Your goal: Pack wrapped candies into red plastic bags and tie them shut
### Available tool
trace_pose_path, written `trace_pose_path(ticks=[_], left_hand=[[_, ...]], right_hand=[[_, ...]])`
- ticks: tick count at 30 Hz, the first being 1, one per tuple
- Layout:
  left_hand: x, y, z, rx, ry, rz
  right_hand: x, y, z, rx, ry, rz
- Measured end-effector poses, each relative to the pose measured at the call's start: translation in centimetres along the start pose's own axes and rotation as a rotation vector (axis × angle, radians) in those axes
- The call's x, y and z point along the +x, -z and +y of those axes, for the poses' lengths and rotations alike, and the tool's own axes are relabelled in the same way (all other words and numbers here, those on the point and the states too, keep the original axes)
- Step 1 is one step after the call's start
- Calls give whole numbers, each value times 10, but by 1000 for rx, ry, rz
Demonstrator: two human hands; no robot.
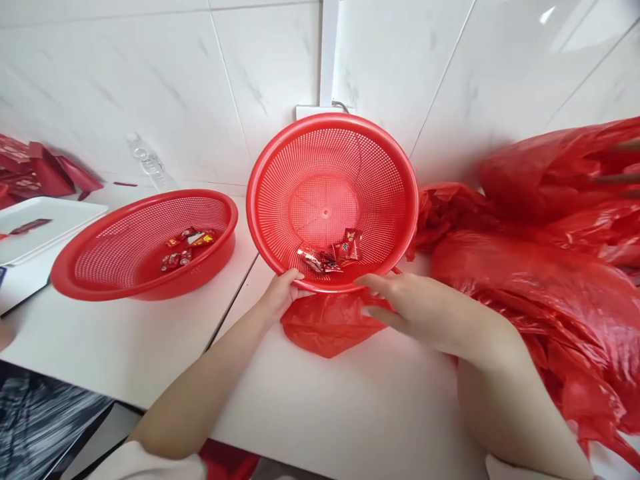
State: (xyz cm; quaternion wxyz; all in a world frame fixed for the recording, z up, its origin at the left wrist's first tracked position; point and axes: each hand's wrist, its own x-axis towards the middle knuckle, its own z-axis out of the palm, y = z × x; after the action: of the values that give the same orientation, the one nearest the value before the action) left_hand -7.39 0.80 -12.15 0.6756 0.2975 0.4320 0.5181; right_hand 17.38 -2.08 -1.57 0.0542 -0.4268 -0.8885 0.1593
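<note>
A red plastic mesh basket (pixel 255 200) stands tilted up in front of me, its opening facing me. A few small red wrapped packets (pixel 347 247) lie inside at its lower side. My left hand (pixel 284 292) grips the near rim, thumb over the edge and fingers underneath. My right hand (pixel 400 303) is at the rim's lower right, fingers apart; whether it touches the rim I cannot tell. Beneath the basket, a red plastic bag (pixel 327 330) lies on the white table (pixel 345 407).
Left of the tilted basket is a second red basket (pixel 105 257) with several small packets (pixel 193 243). A white tray (pixel 65 217), a clear bottle (pixel 153 163) and red packaging (pixel 37 167) stand beyond it. Piled red plastic bags (pixel 540 280) crowd the right side. A tiled wall (pixel 135 80) borders the back.
</note>
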Motion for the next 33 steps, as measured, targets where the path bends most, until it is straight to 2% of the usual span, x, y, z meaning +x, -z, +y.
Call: trace_pose_path(ticks=[5, 11, 14, 16, 18, 21, 23, 29, 31, 33], left_hand=[[0, -1, 2, 1, -31, 41], [-8, -12, 2, 4, 31, 22], [-10, -13, 1, 2, 69, 14], [-9, -11, 1, 3, 71, 40], [-8, -9, 3, -13, 60, 82], [-5, -4, 7, -65, 64, 108], [-2, -1, 10, -88, 41, 107], [5, 5, 16, -123, -98, 93], [5, 6, 16, -134, -107, 86], [4, 5, 16, -129, -110, 76]], right_hand=[[25, -1, 24, 10, -118, 68], [78, -40, 33, 58, -80, 204], [91, -55, 39, 98, -104, 278], [93, -56, 46, 265, -114, 337], [92, -52, 54, 556, -98, 344], [88, -41, 58, 952, -47, 260], [83, -33, 57, 1053, -9, 211], [59, -7, 49, 943, 128, 75], [51, -2, 46, 808, 189, -4], [47, -2, 42, 616, 193, -15]])
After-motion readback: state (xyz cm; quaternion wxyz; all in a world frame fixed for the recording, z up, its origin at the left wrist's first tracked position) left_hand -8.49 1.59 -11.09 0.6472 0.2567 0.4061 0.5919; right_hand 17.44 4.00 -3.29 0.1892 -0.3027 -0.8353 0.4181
